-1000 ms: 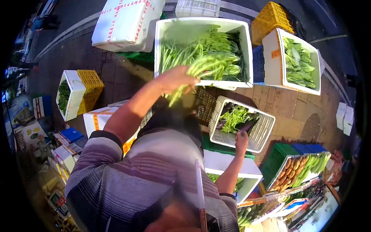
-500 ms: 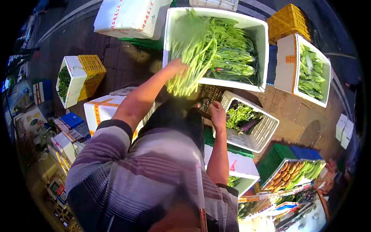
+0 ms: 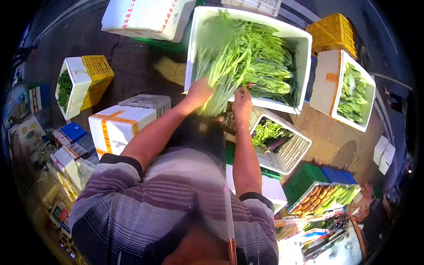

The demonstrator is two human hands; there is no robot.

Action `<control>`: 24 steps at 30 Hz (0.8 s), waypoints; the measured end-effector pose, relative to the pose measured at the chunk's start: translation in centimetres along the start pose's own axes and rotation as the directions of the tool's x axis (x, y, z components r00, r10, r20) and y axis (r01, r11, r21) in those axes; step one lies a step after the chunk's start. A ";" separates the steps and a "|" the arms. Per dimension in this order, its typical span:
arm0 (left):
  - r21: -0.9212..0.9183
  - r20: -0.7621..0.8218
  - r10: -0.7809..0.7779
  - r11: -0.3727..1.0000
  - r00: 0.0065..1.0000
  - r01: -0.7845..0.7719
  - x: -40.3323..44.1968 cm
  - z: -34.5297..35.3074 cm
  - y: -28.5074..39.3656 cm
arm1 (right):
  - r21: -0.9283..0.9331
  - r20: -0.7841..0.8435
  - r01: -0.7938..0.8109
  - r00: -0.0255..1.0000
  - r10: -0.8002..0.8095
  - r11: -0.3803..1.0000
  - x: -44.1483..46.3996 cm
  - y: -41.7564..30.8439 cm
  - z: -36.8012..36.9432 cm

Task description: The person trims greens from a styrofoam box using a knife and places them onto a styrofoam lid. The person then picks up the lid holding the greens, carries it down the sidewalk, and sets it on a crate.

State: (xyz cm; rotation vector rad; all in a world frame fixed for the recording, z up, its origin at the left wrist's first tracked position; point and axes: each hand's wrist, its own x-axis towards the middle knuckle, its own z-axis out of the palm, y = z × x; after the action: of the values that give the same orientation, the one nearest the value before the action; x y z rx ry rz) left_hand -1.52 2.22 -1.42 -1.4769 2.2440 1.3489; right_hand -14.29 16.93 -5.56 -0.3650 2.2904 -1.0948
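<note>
A bunch of long-stemmed leafy greens (image 3: 230,66) leans over the near left side of a white foam box (image 3: 306,53), stem ends towards my body. My left hand (image 3: 199,92) is closed around the bunch's left side near the stem ends. Right beside the stems, at the box's near edge, my right hand (image 3: 242,104) has its fingers pressed together; what they hold, if anything, is hidden. More leafy greens (image 3: 271,62) lie in rows inside the box, with a small red spot among them.
A white crate (image 3: 297,155) holding green vegetables and a dark eggplant stands right of my legs. Another foam box (image 3: 329,84) of greens is farther right, near a yellow crate (image 3: 332,33). Taped foam boxes (image 3: 115,126) stand on the left.
My right hand has moved up from above the white crate to the stems at the box edge. My left hand has shifted slightly down with the bunch. The view has moved slightly.
</note>
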 end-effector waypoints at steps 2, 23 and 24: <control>0.048 0.031 -0.039 0.998 0.999 0.038 -1.1 -1.0 0.9 | 0.104 0.005 -0.009 1.000 0.009 0.994 1.7 0.5 1.0; -0.479 0.315 -0.205 0.809 0.927 0.341 5.2 -1.2 -0.4 | 0.130 0.314 -0.369 0.896 0.315 0.920 5.0 -2.9 7.7; -0.459 0.301 -0.201 0.826 0.932 0.326 5.6 0.5 -1.1 | 0.109 0.329 -0.341 0.899 0.290 0.934 5.1 -2.0 7.8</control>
State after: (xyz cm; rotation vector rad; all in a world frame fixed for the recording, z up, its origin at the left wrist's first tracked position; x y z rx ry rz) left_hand -3.71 -1.28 -5.43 -1.5819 1.5272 1.9866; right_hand -13.70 8.42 -9.86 -0.0816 1.8859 -0.9735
